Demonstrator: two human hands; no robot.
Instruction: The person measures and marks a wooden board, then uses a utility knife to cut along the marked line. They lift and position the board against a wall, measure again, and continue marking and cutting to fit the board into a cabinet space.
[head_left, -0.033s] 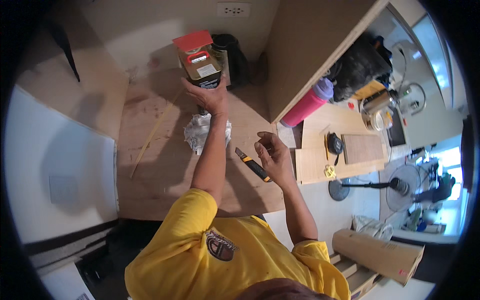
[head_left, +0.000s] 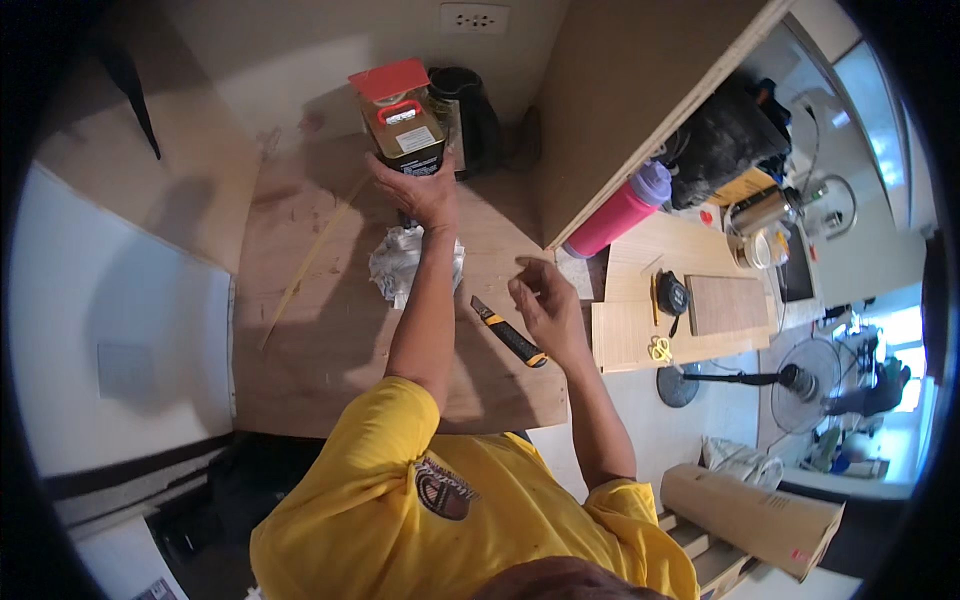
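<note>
At the far side of the wooden board, my left hand [head_left: 420, 196] grips the near side of a rectangular metal can [head_left: 408, 137], fingers and thumb spread round its lower edge. The can has a red carry handle, and a red flat piece [head_left: 388, 80] covers its back part. My right hand [head_left: 548, 312] holds nothing, its fingers loosely curled with a gap to the thumb. Beside it lies a black and yellow utility knife [head_left: 510, 337]. A crumpled whitish rag [head_left: 398, 265] sits partly under my left forearm.
The wooden board [head_left: 330, 370] has upright panels on both sides. A thin wooden strip [head_left: 300, 285] lies at left. Behind the can stands a dark container [head_left: 475, 115]. Beyond the right panel are a pink bottle [head_left: 615, 212], a tape measure [head_left: 671, 294] and a fan [head_left: 800, 385].
My right hand's fingers have curled in a little more beside the knife. My left hand stays on the can.
</note>
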